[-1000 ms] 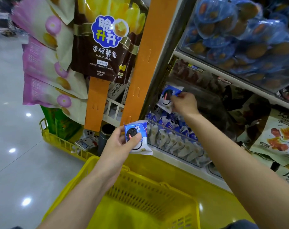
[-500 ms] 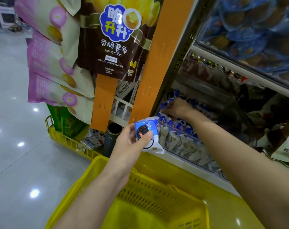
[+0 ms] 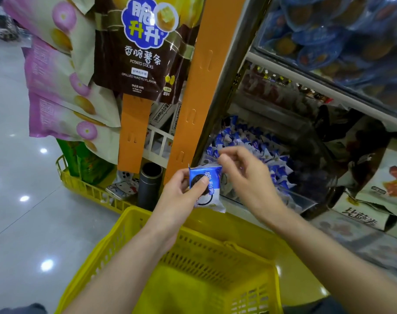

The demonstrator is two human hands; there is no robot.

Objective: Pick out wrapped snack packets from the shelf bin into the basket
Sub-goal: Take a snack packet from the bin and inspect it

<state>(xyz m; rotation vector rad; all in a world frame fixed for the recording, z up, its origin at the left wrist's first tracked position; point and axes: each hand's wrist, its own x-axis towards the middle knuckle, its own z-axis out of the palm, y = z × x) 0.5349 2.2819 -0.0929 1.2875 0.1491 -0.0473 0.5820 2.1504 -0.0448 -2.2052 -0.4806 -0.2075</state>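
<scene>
My left hand (image 3: pixel 181 191) holds a blue-and-white wrapped snack packet (image 3: pixel 206 189) with a dark cookie picture, thumb pressed on its front, just above the far rim of the yellow basket (image 3: pixel 134 225). A white edge of a second packet shows behind it. My right hand (image 3: pixel 245 177) is right beside it, fingers curled, thumb and forefinger pinching at the packets' top right corner. Behind both hands, the clear shelf bin (image 3: pixel 297 200) holds several more of the same blue-and-white packets (image 3: pixel 249 146).
An orange upright strip (image 3: pixel 193 105) and the metal shelf post stand just left of the bin. Hanging snack bags (image 3: pixel 138 46) fill the upper left. A second yellow basket (image 3: pixel 88 189) with a dark cylinder (image 3: pixel 148 184) sits on the floor. Other bagged goods (image 3: pixel 383 177) lie to the right.
My right hand reached down into the bin, then came back out toward me, to the packet in my left hand. The left hand stayed above the basket rim.
</scene>
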